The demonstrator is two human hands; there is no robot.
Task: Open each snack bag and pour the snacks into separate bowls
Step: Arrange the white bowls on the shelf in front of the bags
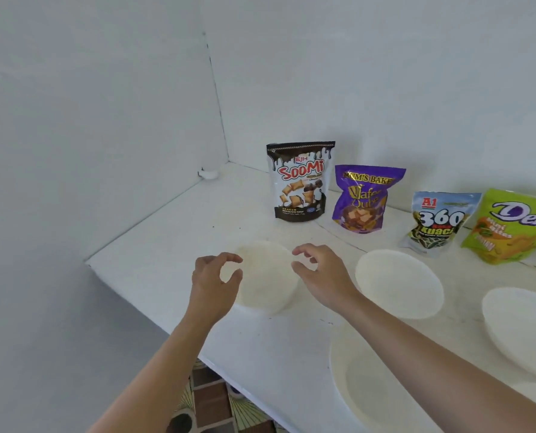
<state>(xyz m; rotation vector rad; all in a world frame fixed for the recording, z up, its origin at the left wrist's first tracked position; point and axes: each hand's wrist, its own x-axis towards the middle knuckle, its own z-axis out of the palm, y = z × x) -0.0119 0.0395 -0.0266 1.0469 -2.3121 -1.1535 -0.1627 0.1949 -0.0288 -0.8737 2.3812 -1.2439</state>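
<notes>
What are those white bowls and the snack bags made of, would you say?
The bowls, such as the one between the hands, look like matte white plastic or melamine, slightly translucent at the rim; ceramic cannot be ruled out. The bags, like the Soomi bag, seem to be glossy printed plastic film: they show sheen, creases and sealed top edges.

Scene was evenly, softly lit; only faint shadows were cast. White bowls (399, 282) were nearly washed out against the white counter (154, 245). Slight motion blur was seen throughout. Straight lines were bent toward 3 and 9 o'clock.
</notes>
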